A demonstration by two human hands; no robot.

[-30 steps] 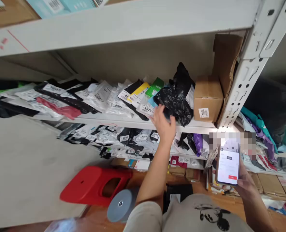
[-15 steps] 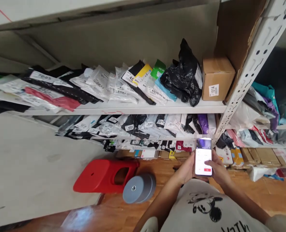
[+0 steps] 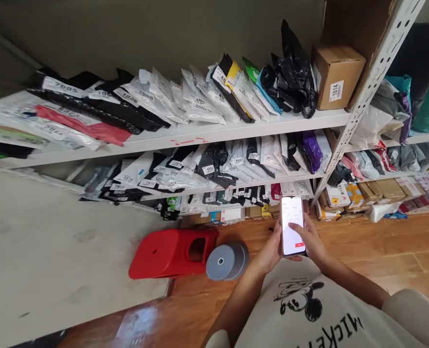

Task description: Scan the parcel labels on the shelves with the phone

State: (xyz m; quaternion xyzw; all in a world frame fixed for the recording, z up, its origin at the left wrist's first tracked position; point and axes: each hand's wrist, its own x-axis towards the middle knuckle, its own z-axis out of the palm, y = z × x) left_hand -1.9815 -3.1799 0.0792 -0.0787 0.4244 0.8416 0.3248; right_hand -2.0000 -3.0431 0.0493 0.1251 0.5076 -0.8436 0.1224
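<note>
- While your left hand (image 3: 270, 249) is cradling the smartphone (image 3: 290, 244) along its left edge, your right hand (image 3: 314, 241) is curling against the right edge, so both hands are gripping the one device between them.
- Your right thumb (image 3: 297, 228) is lying across the middle of the lit screen; whether it is pressing the glass or just hovering, the view is not revealing.
- For accurate touch work, you are doing best by making the left palm the firm support, letting the right thumb alone be pressing, and avoiding the red button (image 3: 299, 245) low on the screen unless you are meaning to use it.
- The phone is pointing its top end away from your body toward the shelves; its long axis is running almost straight out from your chest, the top leaning slightly left, the screen facing up at you.
- It is sitting just beyond your printed shirt (image 3: 301, 302), above the wooden floor (image 3: 381, 244).
- Off to your left, a red plastic stool (image 3: 145, 253) is standing beside a grey-blue round stool (image 3: 216, 266).
- Farther out, labelled plastic mailers (image 3: 203, 104) are slanting along the upper shelf (image 3: 243, 133), and a black plastic bag (image 3: 294, 79) is standing beside the cardboard box (image 3: 337, 72) marked 1014.
</note>
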